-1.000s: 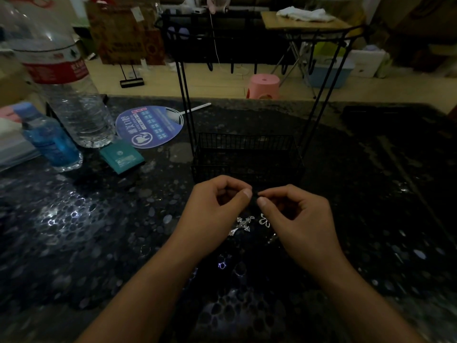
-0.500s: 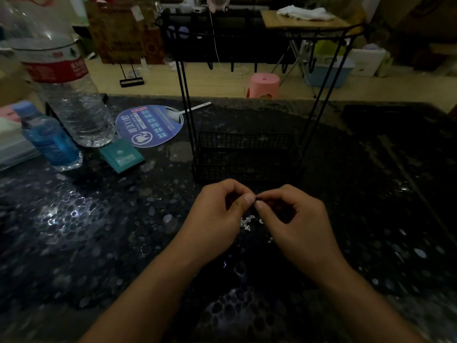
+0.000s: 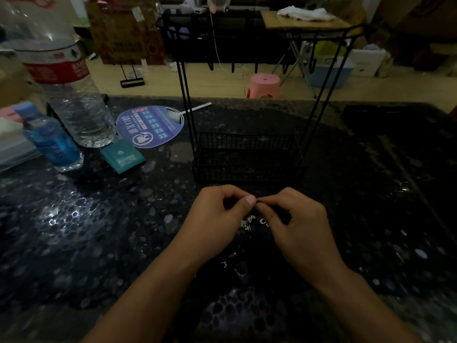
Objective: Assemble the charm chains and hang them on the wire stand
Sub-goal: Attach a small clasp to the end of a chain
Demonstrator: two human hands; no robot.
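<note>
My left hand [image 3: 220, 219] and my right hand [image 3: 296, 224] meet fingertip to fingertip just in front of the black wire stand [image 3: 247, 157]. Both pinch something small and dark between thumb and forefinger; a silvery charm chain [image 3: 247, 222] dangles below the pinch, with a small shiny ring [image 3: 263, 221] beside it. The stand has a low mesh basket at its base, two pairs of slanted legs and a top rail [image 3: 259, 14] with hooks. Nothing hangs on the hooks that I can see.
On the dark pebble-patterned table [image 3: 99, 231], at the left, stand a large clear water bottle [image 3: 66, 95] and a small blue bottle [image 3: 52, 142]. A teal packet [image 3: 122, 157] and a round blue fan [image 3: 150, 126] lie near them. Beyond the table sits a pink stool [image 3: 264, 86].
Both hands have drifted slightly lower and closer together. The dangling charm has bunched up tighter under my fingertips. The stand has not moved.
</note>
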